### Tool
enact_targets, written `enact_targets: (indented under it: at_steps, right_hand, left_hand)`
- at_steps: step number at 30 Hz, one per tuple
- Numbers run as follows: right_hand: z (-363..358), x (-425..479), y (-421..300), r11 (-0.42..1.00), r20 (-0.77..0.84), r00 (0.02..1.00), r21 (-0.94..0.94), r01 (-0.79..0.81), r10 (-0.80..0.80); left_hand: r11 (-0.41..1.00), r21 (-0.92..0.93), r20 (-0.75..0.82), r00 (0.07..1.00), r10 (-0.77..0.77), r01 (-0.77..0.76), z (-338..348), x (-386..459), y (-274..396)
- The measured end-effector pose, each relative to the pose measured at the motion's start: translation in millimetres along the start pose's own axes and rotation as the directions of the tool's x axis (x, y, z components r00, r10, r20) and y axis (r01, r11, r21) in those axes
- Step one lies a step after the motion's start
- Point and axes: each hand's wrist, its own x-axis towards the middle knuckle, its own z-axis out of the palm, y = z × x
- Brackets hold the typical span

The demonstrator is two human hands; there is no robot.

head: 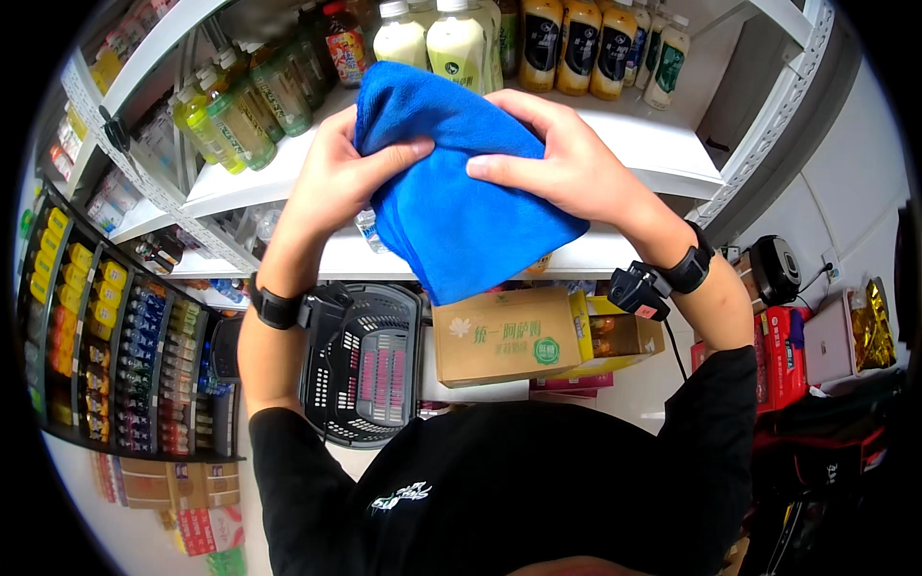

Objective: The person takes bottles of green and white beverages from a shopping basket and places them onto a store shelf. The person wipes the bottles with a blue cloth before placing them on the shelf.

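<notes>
A folded blue cloth [461, 209] is held up between both hands, in front of a white metal shelf [634, 144]. My left hand [353, 162] pinches its left side, the thumb lying on the near face and the fingers hidden behind. On the other side, my right hand [558, 158] grips the upper right part, its thumb also on top. Beyond the cloth stand pale milk-tea bottles [400, 36]. Green-tinted drink bottles [241, 129] are at the shelf's left, and orange bottles with black labels [578, 47] at its right.
Below the shelf are a black plastic shopping basket [414, 360], a closed cardboard carton [504, 338] and an open yellow carton [623, 338]. A rack of bottled drinks [137, 338] stands at left. A red box [781, 360] and a rice cooker [776, 270] are at right.
</notes>
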Motion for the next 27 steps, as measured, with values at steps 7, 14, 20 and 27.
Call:
enact_targets:
  at_steps: [7,14,20,27]
  right_hand:
    - [-76,-48,26,0.975,-0.116,0.968,0.026,-0.222,0.223]
    - [-250,-73,102,0.836,-0.344,0.769,0.111,-0.537,0.540]
    - [-248,-63,133,-0.001,-0.507,0.722,-0.819,-0.574,0.471]
    - [-130,38,9,0.154,-0.239,0.969,-0.957,-0.245,0.057]
  left_hand:
    - [0.969,-0.228,-0.061,0.992,-0.113,0.097,4,-13,-24]
    - [0.987,0.162,-0.362,0.929,0.080,-0.021,-47,7,-17]
    - [0.806,0.592,-0.358,0.902,0.241,0.020,-79,48,-16]
    - [0.311,0.950,-0.166,0.869,0.467,0.015,-83,97,-1]
